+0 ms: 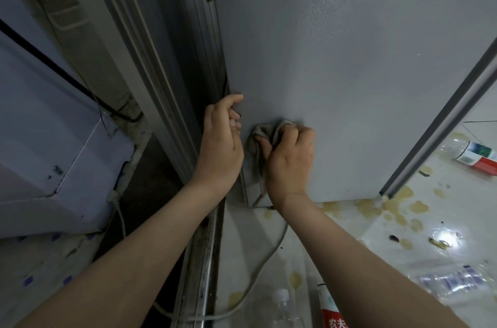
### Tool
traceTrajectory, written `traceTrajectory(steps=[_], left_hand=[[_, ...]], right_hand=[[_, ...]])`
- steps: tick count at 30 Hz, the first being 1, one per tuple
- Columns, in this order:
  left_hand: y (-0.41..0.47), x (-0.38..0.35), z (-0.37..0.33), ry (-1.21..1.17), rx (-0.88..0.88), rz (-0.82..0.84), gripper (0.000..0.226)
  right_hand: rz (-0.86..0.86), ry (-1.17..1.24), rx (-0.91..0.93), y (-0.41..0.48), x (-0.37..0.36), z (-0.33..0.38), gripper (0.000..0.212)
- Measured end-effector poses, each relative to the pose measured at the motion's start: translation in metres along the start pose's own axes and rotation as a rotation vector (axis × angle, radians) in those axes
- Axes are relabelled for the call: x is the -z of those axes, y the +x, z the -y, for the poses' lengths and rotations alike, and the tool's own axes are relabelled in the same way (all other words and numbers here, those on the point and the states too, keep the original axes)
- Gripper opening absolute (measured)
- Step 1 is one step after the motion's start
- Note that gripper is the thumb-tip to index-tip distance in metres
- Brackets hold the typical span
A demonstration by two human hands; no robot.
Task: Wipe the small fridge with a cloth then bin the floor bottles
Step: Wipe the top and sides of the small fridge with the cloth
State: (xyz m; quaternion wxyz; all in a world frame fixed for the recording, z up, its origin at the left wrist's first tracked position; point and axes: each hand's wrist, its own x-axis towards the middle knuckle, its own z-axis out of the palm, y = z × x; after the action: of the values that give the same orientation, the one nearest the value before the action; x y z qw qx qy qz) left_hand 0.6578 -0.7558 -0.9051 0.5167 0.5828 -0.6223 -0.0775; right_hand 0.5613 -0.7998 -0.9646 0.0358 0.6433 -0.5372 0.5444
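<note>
Right hand clenches soft, limp cloth on fridge; left hand grips its edge. Bottles light, crushable: grab mid-body.

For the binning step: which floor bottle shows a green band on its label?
The bottle at far right, lying beside the fridge door; the bottom-edge bottle shows only red and white.

Grey cable trailing over stained tiled floor (yellowish splotches), white appliance at left
</note>
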Motion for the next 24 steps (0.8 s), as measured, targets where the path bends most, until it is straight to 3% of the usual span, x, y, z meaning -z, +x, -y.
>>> traceTrajectory(steps=[11, 15, 20, 24], left_hand=[[-0.003, 0.000, 0.006, 0.026, -0.011, 0.029, 0.046], [-0.004, 0.001, 0.005, -0.041, -0.016, 0.029, 0.056], [-0.005, 0.002, 0.006, -0.066, 0.029, 0.018, 0.063], [-0.006, 0.000, 0.005, -0.064, 0.023, 0.047, 0.063]], right_hand=[[-0.070, 0.168, 0.054, 0.035, 0.014, 0.026, 0.031], [-0.087, 0.246, -0.002, 0.053, 0.024, 0.049, 0.030], [-0.043, 0.145, -0.026, 0.048, 0.022, 0.047, 0.035], [0.093, 0.091, -0.036, 0.024, 0.019, 0.027, 0.035]])
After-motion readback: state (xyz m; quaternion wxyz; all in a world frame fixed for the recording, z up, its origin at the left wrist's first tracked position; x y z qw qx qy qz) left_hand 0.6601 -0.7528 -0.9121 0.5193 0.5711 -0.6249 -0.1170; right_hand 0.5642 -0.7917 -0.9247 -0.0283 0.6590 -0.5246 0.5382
